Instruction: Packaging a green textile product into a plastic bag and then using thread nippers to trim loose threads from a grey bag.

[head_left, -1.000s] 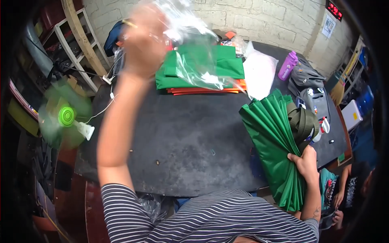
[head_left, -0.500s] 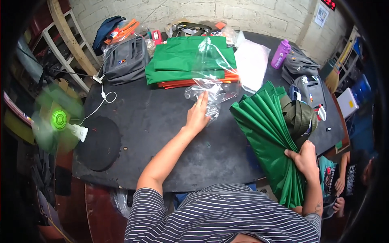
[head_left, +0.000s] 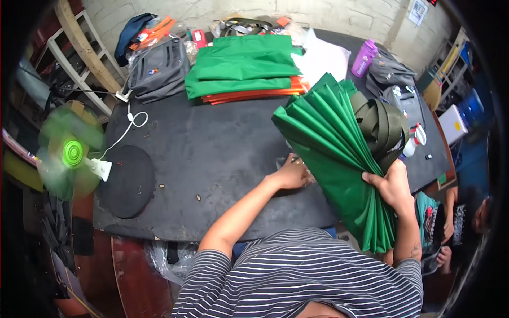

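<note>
With twelve o'clock straight ahead of me on the bench [head_left: 212,135], my right grip [head_left: 393,188] was closed, between three and four, around the gathered waist of the pleated green fabric [head_left: 331,138], thumb across the folds. The fabric's fanned end leaned toward eleven from that grip, and its lower end hung out past the bench's near edge at four. Olive straps [head_left: 389,124] bulged from its right-hand side, toward three. My left grip [head_left: 291,174] was low, next to the fabric's nine-o'clock edge; its fingers were partly hidden, so I could not tell whether it was open or closed.

The widest open room ran from the centre toward nine, bounded by a black disc [head_left: 127,183] and strewn only with small scraps. Toward six, bare surface reached the near edge. At twelve, a folded green stack [head_left: 241,63] over orange sheets [head_left: 254,95] filled the far side, flanked by a gray bag [head_left: 159,71] at ten to eleven. From one to three, a purple bottle [head_left: 364,58] and a gray backpack [head_left: 391,77] narrowed the room.
</note>
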### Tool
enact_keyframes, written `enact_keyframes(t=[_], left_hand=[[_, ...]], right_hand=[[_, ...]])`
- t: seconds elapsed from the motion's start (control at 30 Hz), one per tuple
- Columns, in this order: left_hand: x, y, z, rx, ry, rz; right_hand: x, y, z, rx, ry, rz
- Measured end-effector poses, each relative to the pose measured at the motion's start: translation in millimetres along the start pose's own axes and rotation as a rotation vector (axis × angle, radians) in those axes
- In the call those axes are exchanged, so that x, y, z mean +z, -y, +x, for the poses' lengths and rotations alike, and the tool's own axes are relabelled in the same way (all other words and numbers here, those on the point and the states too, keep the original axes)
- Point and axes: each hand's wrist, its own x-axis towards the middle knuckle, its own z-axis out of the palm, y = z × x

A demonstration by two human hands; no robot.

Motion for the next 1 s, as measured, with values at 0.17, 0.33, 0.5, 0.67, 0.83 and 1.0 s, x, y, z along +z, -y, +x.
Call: enact_keyframes(t=[0.17, 0.33, 0.5, 0.67, 0.83, 1.0], left_hand=[[-55.9, 17.8, 4.6, -0.234, -0.642, -0.555], [-183.5, 92.1, -63.5, -0.086, -1.260, -1.670], [-133.1, -2.8, -29.1, 0.292, -1.316, 0.152], [-58.3, 14.5, 9.5, -0.304, -0.149, -0.386], [-96.7, 3.4, 25.8, -0.265, -0.224, -1.082], [-82.2, -1.2, 35.1, -0.324, -0.043, -1.445]], right_hand=[[-3.9, -8.7, -14.7, 0.064, -0.081, 0.089], [-10.9, -40.8, -23.8, 0.181, -0.134, -0.023], [-7.4, -42.3, -20.8, 0.065, -0.242, -0.061], [-22.6, -41.7, -25.9, 0.308, -0.122, -0.258], [-30.1, -19.1, -38.9, 0.214, -0.156, -0.080], [-24.6, -21.1, -36.8, 0.176, -0.080, 0.022]])
